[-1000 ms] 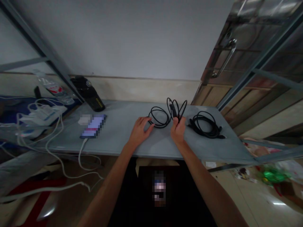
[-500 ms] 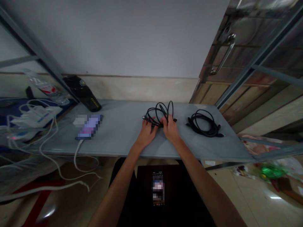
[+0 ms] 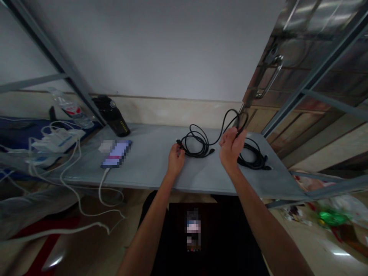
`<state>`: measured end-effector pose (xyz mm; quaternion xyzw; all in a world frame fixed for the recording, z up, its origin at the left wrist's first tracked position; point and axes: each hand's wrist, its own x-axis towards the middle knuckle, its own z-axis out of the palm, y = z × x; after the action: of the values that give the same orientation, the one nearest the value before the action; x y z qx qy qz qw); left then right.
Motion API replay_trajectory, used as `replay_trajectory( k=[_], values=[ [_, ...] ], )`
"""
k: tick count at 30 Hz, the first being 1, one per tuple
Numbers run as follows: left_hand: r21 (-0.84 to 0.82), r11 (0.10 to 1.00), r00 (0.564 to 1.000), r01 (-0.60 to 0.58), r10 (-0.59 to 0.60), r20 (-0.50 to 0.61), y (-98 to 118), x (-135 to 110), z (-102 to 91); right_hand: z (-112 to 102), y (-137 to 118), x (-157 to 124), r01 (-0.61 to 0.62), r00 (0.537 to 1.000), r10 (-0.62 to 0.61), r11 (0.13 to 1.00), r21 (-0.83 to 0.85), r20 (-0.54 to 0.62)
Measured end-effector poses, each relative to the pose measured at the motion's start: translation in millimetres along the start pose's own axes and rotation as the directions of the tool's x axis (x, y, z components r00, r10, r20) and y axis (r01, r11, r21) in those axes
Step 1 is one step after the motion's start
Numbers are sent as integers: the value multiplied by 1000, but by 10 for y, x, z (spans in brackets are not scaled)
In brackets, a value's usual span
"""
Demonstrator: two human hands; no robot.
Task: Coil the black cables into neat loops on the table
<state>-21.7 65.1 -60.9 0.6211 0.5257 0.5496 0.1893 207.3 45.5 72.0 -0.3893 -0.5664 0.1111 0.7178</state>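
A black cable [image 3: 204,145] lies in loose loops on the grey tabletop [image 3: 149,161]. My left hand [image 3: 175,157] pinches its plug end at the left side of the loops. Off to the right, my right hand [image 3: 232,147] is raised and closed around part of the same cable, and a few loops stick up above the fist. A single strand runs between the loops on the table and that hand. Another coiled black cable [image 3: 254,158] rests on the table just right of my right hand, which partly covers it.
At the left stand a black bottle [image 3: 115,117] and a phone [image 3: 117,153] with a white cord. A white power strip [image 3: 59,140] and a clear plastic bottle [image 3: 73,109] are farther left. Metal posts [image 3: 290,109] rise at both table ends. Another phone [image 3: 193,232] shows below the table edge.
My right hand has moved right and up, drawing part of the cable out of the bundle. My left hand stays near the loops, which now lie flatter. The view has shifted slightly.
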Motion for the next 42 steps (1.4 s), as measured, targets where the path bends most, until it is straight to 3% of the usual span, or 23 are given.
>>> replay_trajectory(
  k=[3,8,18,23,25,27,29,33,38,42],
  values=[
    [-17,1000,999,25,-25,-47,2,-9,3,-20,-497,439,141,973,-92,964,226,-212],
    [-30,999,999,-20,19,-32,148,-36,0,-107,-1087,808,320,923,-240,912,255,-300],
    [60,989,985,-136,129,111,262,-70,-30,-299,-1350,665,301,944,-246,915,268,-220],
    [92,989,993,-119,116,38,261,-49,-16,-392,-1548,601,325,913,-243,919,223,-328],
    [133,978,987,-161,162,6,323,-65,-34,-423,-1632,565,312,911,-229,926,211,-342],
    [169,954,969,-248,244,46,427,-147,-71,-458,-1702,530,299,915,-214,928,220,-341],
    [160,924,931,-347,318,182,560,-322,-118,-498,-1757,501,277,926,-185,925,261,-328],
    [73,892,791,-445,354,498,864,-908,-194,-564,-1864,456,202,952,-102,917,344,-287],
    [-15,896,657,-443,337,674,1187,-1604,-178,-552,-1944,378,165,961,-76,928,333,-265],
    [-41,880,529,-473,321,786,1235,-1906,-63,-546,-1931,309,95,971,-6,928,361,-241]
  ],
)
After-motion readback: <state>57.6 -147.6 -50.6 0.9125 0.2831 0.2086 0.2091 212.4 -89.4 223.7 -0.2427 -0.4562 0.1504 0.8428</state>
